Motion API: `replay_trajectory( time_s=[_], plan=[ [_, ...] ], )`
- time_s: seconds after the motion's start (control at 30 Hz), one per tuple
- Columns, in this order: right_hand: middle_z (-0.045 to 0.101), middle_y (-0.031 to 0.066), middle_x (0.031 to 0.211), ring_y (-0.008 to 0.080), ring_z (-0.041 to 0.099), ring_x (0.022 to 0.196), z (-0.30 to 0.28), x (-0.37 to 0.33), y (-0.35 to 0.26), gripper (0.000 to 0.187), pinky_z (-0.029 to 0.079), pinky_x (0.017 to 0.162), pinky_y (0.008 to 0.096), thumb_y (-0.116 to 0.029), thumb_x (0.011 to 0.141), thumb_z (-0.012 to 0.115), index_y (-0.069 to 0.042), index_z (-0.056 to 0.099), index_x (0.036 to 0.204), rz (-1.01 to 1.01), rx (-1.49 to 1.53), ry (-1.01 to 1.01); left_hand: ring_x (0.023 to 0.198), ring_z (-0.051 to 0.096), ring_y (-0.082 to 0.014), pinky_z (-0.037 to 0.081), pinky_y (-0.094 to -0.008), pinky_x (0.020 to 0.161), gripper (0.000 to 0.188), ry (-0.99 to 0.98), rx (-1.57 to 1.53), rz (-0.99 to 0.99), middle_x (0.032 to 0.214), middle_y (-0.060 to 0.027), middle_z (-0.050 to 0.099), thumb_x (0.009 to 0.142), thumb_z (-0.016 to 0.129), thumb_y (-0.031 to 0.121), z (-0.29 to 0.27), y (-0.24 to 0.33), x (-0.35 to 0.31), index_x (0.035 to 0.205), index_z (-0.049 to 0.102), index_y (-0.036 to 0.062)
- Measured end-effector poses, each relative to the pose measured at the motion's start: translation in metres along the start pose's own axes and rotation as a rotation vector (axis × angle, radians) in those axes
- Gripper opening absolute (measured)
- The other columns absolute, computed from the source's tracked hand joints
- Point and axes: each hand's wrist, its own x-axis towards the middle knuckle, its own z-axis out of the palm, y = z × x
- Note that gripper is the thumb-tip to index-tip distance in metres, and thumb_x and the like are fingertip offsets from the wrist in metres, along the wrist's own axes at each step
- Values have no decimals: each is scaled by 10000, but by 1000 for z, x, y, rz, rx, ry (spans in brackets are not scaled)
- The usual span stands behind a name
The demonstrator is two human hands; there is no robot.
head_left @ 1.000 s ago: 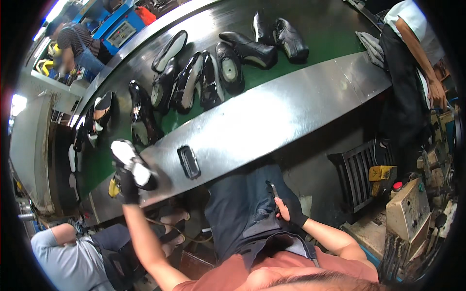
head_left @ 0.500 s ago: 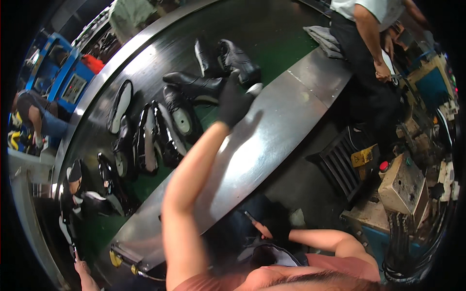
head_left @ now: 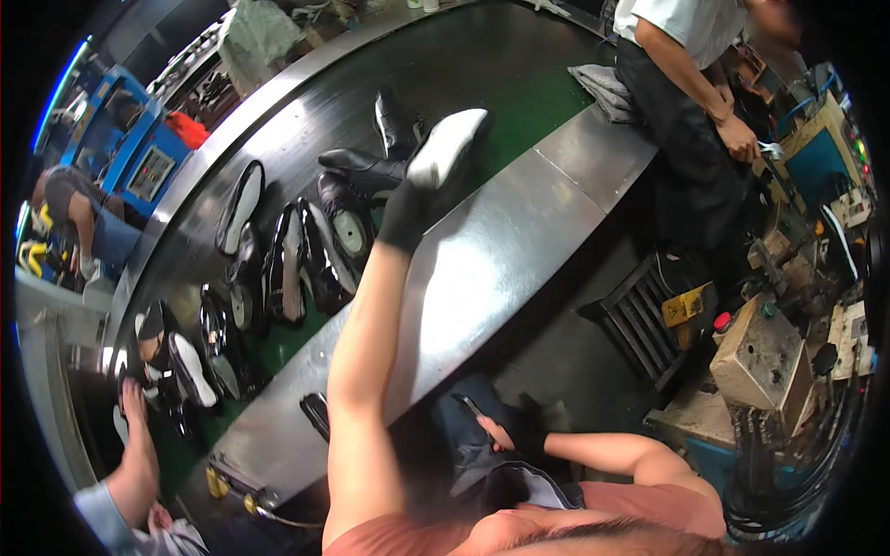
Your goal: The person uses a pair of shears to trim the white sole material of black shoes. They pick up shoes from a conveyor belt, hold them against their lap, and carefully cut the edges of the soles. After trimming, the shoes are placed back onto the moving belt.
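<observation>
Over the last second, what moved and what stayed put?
The gloved left hand carried the white-soled shoe from the near left end of the steel counter out over the green belt, still gripping it. The right hand stayed at the lap.

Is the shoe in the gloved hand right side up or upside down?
Upside down: the shoe in the left hand shows its pale sole facing up.

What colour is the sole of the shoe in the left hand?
White: the shoe held by the gloved left hand shows a white sole, seen best in the head view.
</observation>
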Motion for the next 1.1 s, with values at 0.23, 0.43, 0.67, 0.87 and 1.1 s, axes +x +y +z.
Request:
replay_trajectory(
  time_s=[0.23,0.43,0.67,0.87,1.1],
  plan=[
    [621,87,579,147,630,522,-15,-28,53,680,499,514,291,-598,977,350,17,637,944,-9,111,88,1201,527,-274,411,-412,1039,667,627,473,432,1315,-132,522,701,698,269,-61,-53,-440,1292,508,27],
    [621,66,603,114,606,530,15,-84,14,555,484,528,261,-518,1004,392,-29,595,838,-178,121,21,1211,534,-299,424,-413,1031,374,646,584,639,1300,-137,540,770,681,110,8,-109,-543,1129,623,18],
    [652,49,767,99,592,672,51,-156,-27,520,493,637,250,-479,1023,383,-27,623,933,-241,71,-242,906,651,-158,497,-329,864,344,514,514,457,1031,-99,694,983,552,265,2,-110,-461,1040,668,-54],
    [630,29,945,94,558,847,93,-101,-1,520,465,794,259,-423,1055,320,-6,625,1117,-334,218,-256,969,594,-211,460,-363,935,944,204,187,262,985,-83,622,825,204,845,-14,-108,-435,950,621,8],
    [631,49,1011,131,596,984,78,-102,-9,577,469,918,290,-491,1038,312,-16,534,1281,-198,177,-280,983,585,-208,441,-361,954,870,340,166,305,989,-75,616,847,272,818,-4,-109,-455,1008,590,24]
  ],
)
